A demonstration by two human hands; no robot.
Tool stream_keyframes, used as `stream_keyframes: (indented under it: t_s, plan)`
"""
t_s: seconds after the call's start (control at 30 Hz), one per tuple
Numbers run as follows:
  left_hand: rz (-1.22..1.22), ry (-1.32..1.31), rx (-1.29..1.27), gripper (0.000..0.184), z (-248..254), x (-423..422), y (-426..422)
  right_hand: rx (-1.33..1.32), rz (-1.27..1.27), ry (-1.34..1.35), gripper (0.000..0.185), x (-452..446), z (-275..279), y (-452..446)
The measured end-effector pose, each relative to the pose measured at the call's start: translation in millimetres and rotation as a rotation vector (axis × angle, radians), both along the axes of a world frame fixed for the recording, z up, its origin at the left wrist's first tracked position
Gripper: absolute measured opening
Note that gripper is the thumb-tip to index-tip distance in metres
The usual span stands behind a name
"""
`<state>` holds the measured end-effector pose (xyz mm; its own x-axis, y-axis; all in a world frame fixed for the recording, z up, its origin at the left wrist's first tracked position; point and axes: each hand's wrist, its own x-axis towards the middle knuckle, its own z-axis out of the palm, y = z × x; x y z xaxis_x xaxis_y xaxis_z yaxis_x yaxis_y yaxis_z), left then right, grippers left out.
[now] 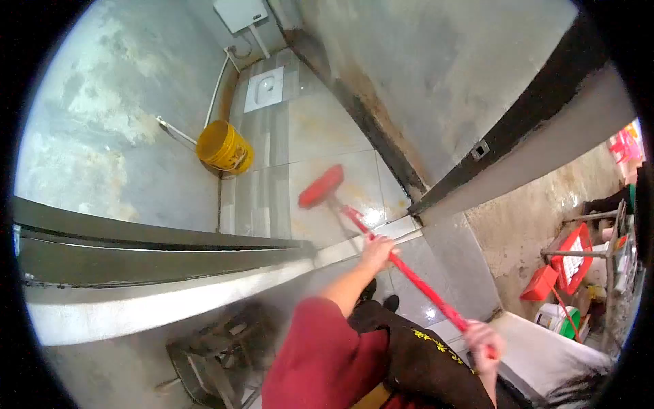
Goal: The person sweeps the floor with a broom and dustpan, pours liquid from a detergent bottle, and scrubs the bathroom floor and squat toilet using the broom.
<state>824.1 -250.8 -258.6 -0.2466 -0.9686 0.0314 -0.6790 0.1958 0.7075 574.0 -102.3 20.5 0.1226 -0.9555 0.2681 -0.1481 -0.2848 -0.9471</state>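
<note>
A broom with a red head [321, 186] and a long red handle [426, 290] reaches through the doorway, its head at or just above the tiled floor [330, 129]. Motion blurs the head, so I cannot tell if it touches the tiles. My left hand [378, 255] is wrapped round the handle's lower part. Near the handle's upper end, close to my body, my right hand [484, 344] grips it too; this hand is slightly blurred.
A yellow bucket [225, 148] stands by the left wall, beyond it a squat toilet [264, 89]. A raised sill [340, 251] crosses the doorway. At right are a metal rack [606, 255], a red dustpan [540, 282] and a white-green bucket [557, 319]. Dark clutter [218, 358] lies lower left.
</note>
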Motion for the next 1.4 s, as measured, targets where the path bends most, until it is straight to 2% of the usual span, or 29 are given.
stream_keyframes:
  t_s: [0.03, 0.07, 0.1, 0.13, 0.17, 0.2, 0.3, 0.33, 0.4, 0.43, 0.47, 0.53, 0.6, 0.73, 0.8, 0.87, 0.9, 0.97, 1.07, 1.1, 1.17, 1.23, 1.3, 1.33, 1.37, 1.4]
  plan:
    - [-0.096, -0.077, -0.053, 0.026, 35.0, -18.6, 0.9, 0.031, -0.068, 0.019, 0.008, -24.2, 15.8, 5.8]
    - [-0.200, -0.145, -0.106, 0.025, 69.4, -40.6, 9.2, 0.090, -0.153, 0.198, 0.010, -59.2, 35.7, 20.8]
    - [-0.281, -0.106, -0.062, 0.025, 99.3, -68.8, 17.2, 0.127, -0.250, 0.954, 0.012, -86.4, 69.9, 37.0]
    - [-0.353, -0.059, -0.017, 0.026, 124.5, -101.5, 30.7, 0.089, -0.138, 1.948, 0.015, -102.1, 107.6, 47.2]
    - [-0.371, 0.006, -0.069, 0.026, 146.0, -130.1, 54.1, 0.070, 0.012, 2.023, 0.019, -112.4, 123.5, 52.5]
    - [-0.386, 0.068, -0.121, 0.026, 156.0, -150.0, 78.3, 0.038, 0.149, 1.626, 0.020, -125.4, 115.0, 57.0]
    - [-0.393, 0.230, -0.161, 0.031, 98.7, -160.2, 123.3, -0.039, 0.447, 0.385, 0.022, -171.8, 69.3, 71.1]
    - [-0.386, 0.160, -0.087, 0.031, 96.4, -151.8, 122.4, -0.067, 0.508, -0.033, 0.023, -185.7, 55.7, 75.5]
    - [-0.388, 0.056, -0.034, 0.030, 88.6, -117.3, 120.1, -0.011, 0.180, -0.401, 0.027, -153.5, 58.3, 85.9]
    - [-0.389, 0.019, -0.055, 0.029, 79.6, -101.3, 122.4, 0.071, -0.187, -0.346, 0.030, -105.3, 68.2, 82.7]
    - [-0.401, 0.015, -0.061, 0.029, 78.8, -92.8, 127.9, 0.080, -0.176, -0.260, 0.031, -100.9, 64.9, 76.3]
    - [-0.365, 0.000, 0.101, 0.027, 78.2, -82.0, 144.6, 0.040, -0.176, -0.387, 0.029, -92.0, 65.8, 70.1]
    - [-0.367, 0.032, 0.080, 0.027, 92.7, -93.5, 145.8, 0.044, -0.207, -0.402, 0.029, -96.5, 81.4, 72.5]
    - [-0.358, 0.217, -0.023, 0.023, 87.7, -158.6, 118.3, 0.037, -0.184, -0.196, 0.028, -113.3, 119.1, 72.2]
    - [-0.426, 0.273, -0.084, 0.026, 115.1, -189.1, 97.8, 0.020, -0.170, -0.128, 0.028, -134.1, 141.2, 80.8]
    - [-0.498, 0.221, -0.030, 0.023, 130.4, -212.8, 97.8, -0.026, -0.147, -0.108, 0.027, -144.7, 155.2, 86.1]
    - [-0.485, 0.219, -0.043, 0.023, 140.6, -215.6, 102.9, -0.048, -0.134, -0.111, 0.026, -147.0, 158.6, 86.8]
    - [-0.632, 0.139, 0.102, 0.020, 165.6, -208.2, 113.5, -0.092, -0.117, -0.132, 0.026, -144.2, 159.9, 84.2]
    - [-0.562, 0.177, 0.042, 0.017, 157.6, -187.2, 116.4, -0.115, -0.103, -0.172, 0.025, -138.6, 141.4, 81.3]
    - [-0.552, 0.176, 0.043, 0.017, 137.9, -181.7, 109.8, -0.112, -0.108, -0.194, 0.025, -132.4, 128.7, 79.4]
    - [-0.219, -0.064, -0.176, 0.016, 80.4, -162.6, 89.9, -0.052, -0.153, -0.253, 0.025, -110.4, 77.6, 71.3]
    - [-0.119, 0.018, -0.026, 0.023, 73.6, -140.1, 77.0, -0.032, -0.224, -0.385, 0.025, -98.2, -5.6, 73.6]
    - [0.184, 0.561, 0.119, 0.024, -8.2, -128.8, 51.3, -0.014, -0.191, -0.015, 0.013, -45.2, -29.7, 46.3]
    - [0.213, 0.595, 0.206, 0.025, -53.7, -99.5, 28.6, -0.022, -0.172, 0.167, 0.008, -18.5, -41.7, 33.0]
    - [0.232, 0.616, 0.232, 0.025, -52.4, -80.9, 8.9, -0.018, -0.010, 0.121, 0.008, 3.0, -52.3, 17.1]
    - [0.253, 0.637, 0.257, 0.025, -49.7, -62.1, -10.9, -0.050, -0.054, 0.084, 0.006, 9.3, -43.8, 5.5]
